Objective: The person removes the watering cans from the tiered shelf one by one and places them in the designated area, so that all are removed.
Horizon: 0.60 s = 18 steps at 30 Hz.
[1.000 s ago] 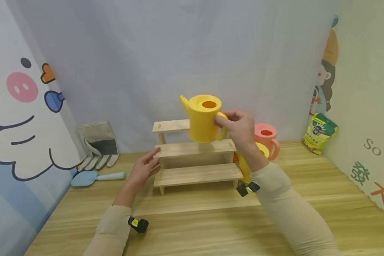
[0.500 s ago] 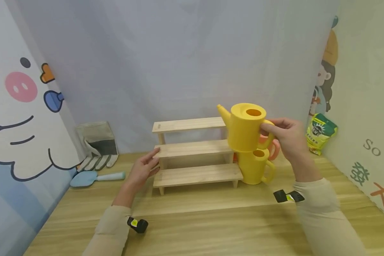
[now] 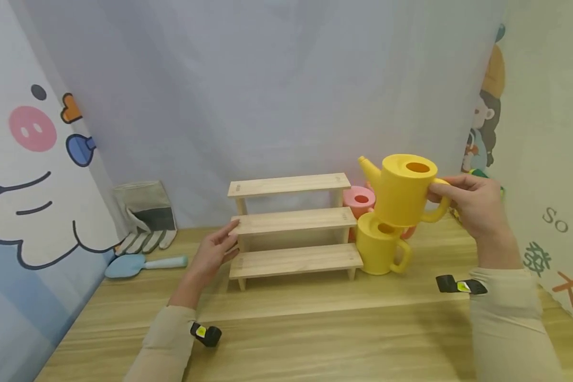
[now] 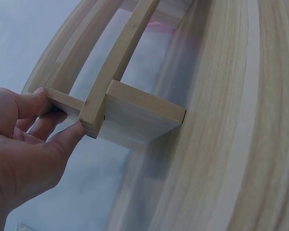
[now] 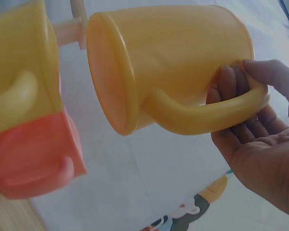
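In the head view my right hand (image 3: pixel 475 204) holds a yellow watering can (image 3: pixel 403 191) up by its handle, spout to the left. The right wrist view shows fingers and thumb curled round the top of that handle (image 5: pixel 202 113). Below the raised can, a second yellow watering can (image 3: pixel 376 249) stands on the table beside a three-step wooden shelf (image 3: pixel 291 220). A pink watering can (image 3: pixel 358 199) is partly hidden behind them. My left hand (image 3: pixel 213 252) grips the left end of the shelf's middle step; the left wrist view shows thumb and fingers at the board end (image 4: pixel 65 101).
A blue trowel (image 3: pixel 129 266) lies at the left, with work gloves (image 3: pixel 148 212) behind it against the wall. A green and yellow bag (image 3: pixel 479 174) at the right is mostly hidden behind my right hand. Printed cloth walls enclose the wooden table (image 3: pixel 291 339).
My right hand has carried the yellow watering can rightward from in front of the shelf, past its right end, to above the other cans. My left hand stays at the shelf.
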Available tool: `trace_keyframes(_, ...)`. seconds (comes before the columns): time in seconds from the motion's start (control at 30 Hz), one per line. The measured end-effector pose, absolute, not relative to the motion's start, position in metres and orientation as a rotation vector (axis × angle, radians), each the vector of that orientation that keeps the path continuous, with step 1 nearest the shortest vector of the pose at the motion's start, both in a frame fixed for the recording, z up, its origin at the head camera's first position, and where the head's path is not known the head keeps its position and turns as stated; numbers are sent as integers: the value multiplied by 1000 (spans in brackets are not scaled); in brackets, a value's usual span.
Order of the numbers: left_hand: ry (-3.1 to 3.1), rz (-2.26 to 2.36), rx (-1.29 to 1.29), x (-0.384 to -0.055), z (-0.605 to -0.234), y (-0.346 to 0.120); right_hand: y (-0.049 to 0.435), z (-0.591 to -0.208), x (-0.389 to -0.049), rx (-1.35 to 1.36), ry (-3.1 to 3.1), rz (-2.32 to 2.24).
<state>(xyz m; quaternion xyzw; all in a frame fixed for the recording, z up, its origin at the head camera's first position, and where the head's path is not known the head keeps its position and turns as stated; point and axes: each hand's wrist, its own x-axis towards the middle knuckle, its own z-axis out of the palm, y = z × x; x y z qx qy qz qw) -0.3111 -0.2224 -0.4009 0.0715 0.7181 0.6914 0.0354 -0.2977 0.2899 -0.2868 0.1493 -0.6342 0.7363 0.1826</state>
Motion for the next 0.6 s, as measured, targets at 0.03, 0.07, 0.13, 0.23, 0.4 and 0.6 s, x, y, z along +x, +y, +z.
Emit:
trace_keyframes(0.03, 2207, 2119, 222, -311, -401, -222, 297, -288, -297, 422, -1785, 2091)
trace_keyframes(0.07, 2206, 2115, 223, -311, -402, -223, 305, -289, -296, 414, -1791, 2099)
trace_keyframes(0.13, 2205, 2116, 225, -310, -402, -223, 320, -292, -296, 393, -1818, 2104)
trace_keyframes(0.23, 2205, 2138, 220, -310, -401, -224, 340, -298, -297, 327, -1907, 2122)
trace_keyframes(0.4, 2205, 2145, 227, -310, -399, -225, 367, -314, -301, 346, -1991, 2186)
trace_keyframes(0.6, 2193, 2148, 223, -310, -400, -224, 387, -338, -301, 493, -1920, 2294)
